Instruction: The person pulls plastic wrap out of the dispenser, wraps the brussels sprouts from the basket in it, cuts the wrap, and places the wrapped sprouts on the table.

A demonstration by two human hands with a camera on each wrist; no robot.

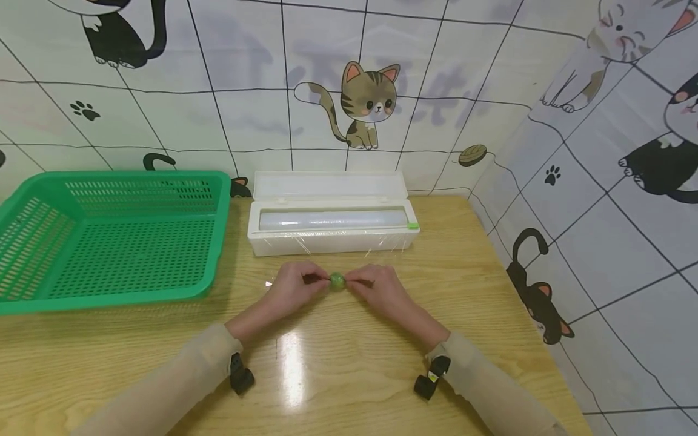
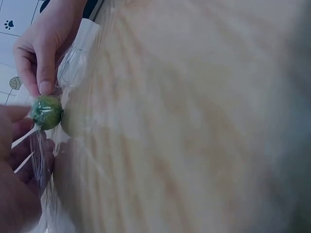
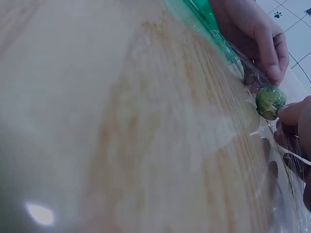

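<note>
A small round green ball, which looks like a Brussels sprout (image 1: pixel 337 281), sits between the two hands, wrapped in clear cling film (image 2: pixel 41 145). On its left side my left hand (image 1: pixel 291 287) pinches the film between thumb and fingers. The right hand (image 1: pixel 384 290) does the same on the other side, fingertips right by the sprout. Both wrist views show the film drawn tight and shiny over its green surface, with loose, wrinkled film trailing past the fingers. Just behind the hands is a white film dispenser box (image 1: pixel 332 244), lid raised, a film roll (image 1: pixel 334 219) inside.
At the left stands a green slatted plastic basket (image 1: pixel 209 284). A small bright green slider (image 1: pixel 412 225) sits at the right end of the box's front edge. Cat-patterned walls (image 1: pixel 251 115) bound the wooden table (image 1: pixel 349 375) behind and to the right.
</note>
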